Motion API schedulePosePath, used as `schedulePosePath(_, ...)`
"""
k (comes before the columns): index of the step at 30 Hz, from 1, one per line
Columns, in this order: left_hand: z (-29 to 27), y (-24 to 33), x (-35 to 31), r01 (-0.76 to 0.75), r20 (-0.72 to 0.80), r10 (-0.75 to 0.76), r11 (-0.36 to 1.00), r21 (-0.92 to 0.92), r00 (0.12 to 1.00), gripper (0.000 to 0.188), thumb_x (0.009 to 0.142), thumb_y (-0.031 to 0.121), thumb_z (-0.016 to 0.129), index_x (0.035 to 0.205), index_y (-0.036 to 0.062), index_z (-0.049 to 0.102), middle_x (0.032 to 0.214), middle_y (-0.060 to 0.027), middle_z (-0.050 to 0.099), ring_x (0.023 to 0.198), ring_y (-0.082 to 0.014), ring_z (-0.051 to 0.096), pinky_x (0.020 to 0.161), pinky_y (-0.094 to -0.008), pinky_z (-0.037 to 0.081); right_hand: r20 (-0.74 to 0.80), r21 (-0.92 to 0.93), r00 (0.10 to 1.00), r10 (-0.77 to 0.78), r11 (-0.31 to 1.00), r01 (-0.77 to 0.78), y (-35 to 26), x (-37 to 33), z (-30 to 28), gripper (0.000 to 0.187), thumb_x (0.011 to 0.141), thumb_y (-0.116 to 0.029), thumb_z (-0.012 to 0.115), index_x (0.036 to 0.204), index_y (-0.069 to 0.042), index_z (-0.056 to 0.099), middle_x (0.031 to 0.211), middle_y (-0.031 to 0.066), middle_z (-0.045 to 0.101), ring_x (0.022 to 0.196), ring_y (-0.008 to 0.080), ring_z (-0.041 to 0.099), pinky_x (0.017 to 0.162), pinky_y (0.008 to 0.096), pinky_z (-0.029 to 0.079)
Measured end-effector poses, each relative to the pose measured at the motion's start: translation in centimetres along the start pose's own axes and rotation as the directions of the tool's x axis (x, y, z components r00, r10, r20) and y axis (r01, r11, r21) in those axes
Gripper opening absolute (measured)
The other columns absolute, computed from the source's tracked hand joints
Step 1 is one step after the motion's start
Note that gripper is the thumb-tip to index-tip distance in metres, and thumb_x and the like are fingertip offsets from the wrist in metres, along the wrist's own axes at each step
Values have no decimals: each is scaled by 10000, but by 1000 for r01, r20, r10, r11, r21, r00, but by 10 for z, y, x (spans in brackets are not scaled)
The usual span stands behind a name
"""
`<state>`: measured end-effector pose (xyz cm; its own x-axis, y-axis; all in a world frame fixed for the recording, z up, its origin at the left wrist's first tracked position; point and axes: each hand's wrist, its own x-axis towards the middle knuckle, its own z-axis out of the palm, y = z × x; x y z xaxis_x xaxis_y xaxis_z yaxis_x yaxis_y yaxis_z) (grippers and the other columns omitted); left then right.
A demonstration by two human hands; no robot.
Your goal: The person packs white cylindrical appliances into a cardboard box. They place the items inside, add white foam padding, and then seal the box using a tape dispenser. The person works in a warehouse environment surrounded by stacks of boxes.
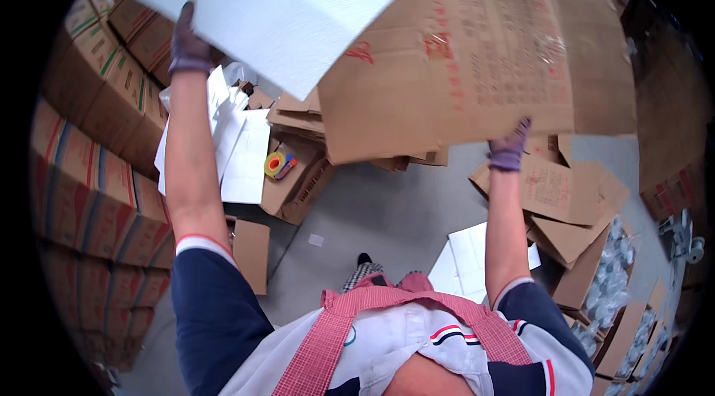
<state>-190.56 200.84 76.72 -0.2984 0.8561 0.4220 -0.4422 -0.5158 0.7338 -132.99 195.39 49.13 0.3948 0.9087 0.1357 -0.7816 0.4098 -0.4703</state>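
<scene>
My left hand [191, 44], in a dark purple glove, grips the near left edge of a large white board [283, 8]; its thumb lies on the face and the other fingers are hidden behind. A big flattened brown cardboard sheet [395, 98] with red writing and a strip of shiny tape is raised at the right. My right hand [509, 149], gloved in the same purple, closes on its lower edge, with the thumb showing on the front. The board's right side overlaps the cardboard sheet's upper left part.
Stacked cartons [97, 187] line the left side. Below the raised sheets, a tape roll [275, 165] rests on a carton beside white sheets [246, 150]. Flattened cardboard [558, 191] lies at right, near boxes of clear-wrapped items [611, 269]. Grey floor [350, 202] shows between.
</scene>
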Motion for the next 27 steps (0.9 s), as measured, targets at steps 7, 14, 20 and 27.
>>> schedulePosePath(7, -200, -47, 35, 235, -308, -246, 969, -73, 919, 543, 945, 355, 403, 1331, -22, 349, 1354, -165, 409, 1236, -308, 396, 1054, -431, 306, -604, -13, 731, 318, 913, -407, 334, 116, 25, 528, 738, -397, 750, 1136, -130, 528, 1099, 29, 578, 969, 241, 536, 795, 500, 435)
schedulePosePath(14, -225, -190, -30, 150, -116, -98, 730, 666, 988, 504, 949, 310, 434, 1336, -3, 352, 1305, -163, 446, 1180, -259, 433, 1023, -376, 336, -487, 102, 316, 814, 412, -905, 457, 61, -16, 571, 833, -450, 610, 1207, -45, 460, 1126, 123, 580, 1015, 311, 560, 840, 509, 475)
schedulePosePath(20, -87, -357, -46, 676, 69, -687, 684, -276, 723, 498, 927, 316, 472, 1306, 3, 388, 1340, -144, 421, 1221, -280, 403, 1050, -438, 305, -77, 333, 696, 714, 677, -657, 195, 55, -21, 1023, 724, -813, 360, 1407, -58, 263, 1329, 134, 403, 1237, 277, 378, 1027, 463, 297)
schedulePosePath(27, 179, -567, -136, 991, 507, -861, 104, 88, 45, 413, 927, 278, 494, 1263, 46, 431, 1218, -114, 519, 1142, -265, 484, 1001, -446, 380, -740, -217, 665, -99, 972, -96, -41, -27, -115, 339, 877, -205, 596, 1161, -43, 504, 1059, 54, 580, 990, 181, 578, 850, 318, 483)
